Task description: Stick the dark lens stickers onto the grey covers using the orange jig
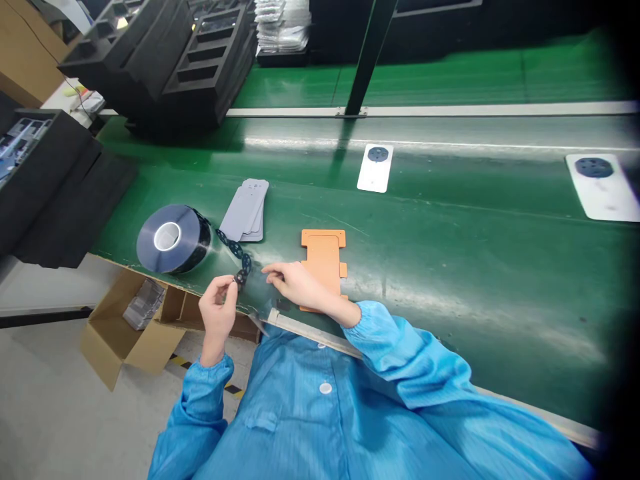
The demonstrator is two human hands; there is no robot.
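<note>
The left hand has its fingers pinched on a clear plastic strip of round black stickers; the right hand sits close by, its grip impossible to tell!

Plate: I observed solid orange.
Roll: was blue-grey around a white core.
Worktop: was green.
Sleeves: were blue.
Floor tape: showed yellow-black stripes.

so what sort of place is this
Probably a factory assembly line: a long green work surface carries white phone-shaped panels set apart, black trays with compartments are stacked at the far left, and a roll of film feeds out dark ring-like parts.
</note>
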